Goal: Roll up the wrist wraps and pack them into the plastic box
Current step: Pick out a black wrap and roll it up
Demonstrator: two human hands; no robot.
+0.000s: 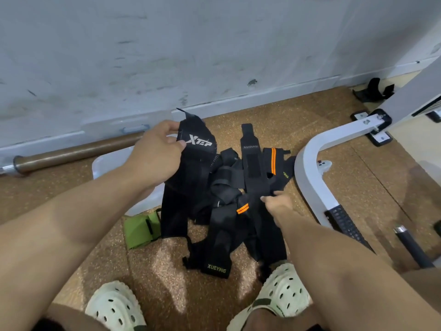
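- The task looks barely begun; no rolled wrap shows anywhere, and every strap I can see lies flat or tangled.
- The left hand (157,149) pinches the top of a black wrap marked XTEP (191,158), lifted so it hangs down to the floor (262,115).
- The right hand (278,204) reaches into the pile of black wraps (229,211) just beyond its fingertips; whether it grips a strap I cannot tell.
- A green wrap (140,229) lies below the left hand, unrolled.
- The plastic box (107,166) sits under the left forearm, mostly hidden; its contents cannot be seen.
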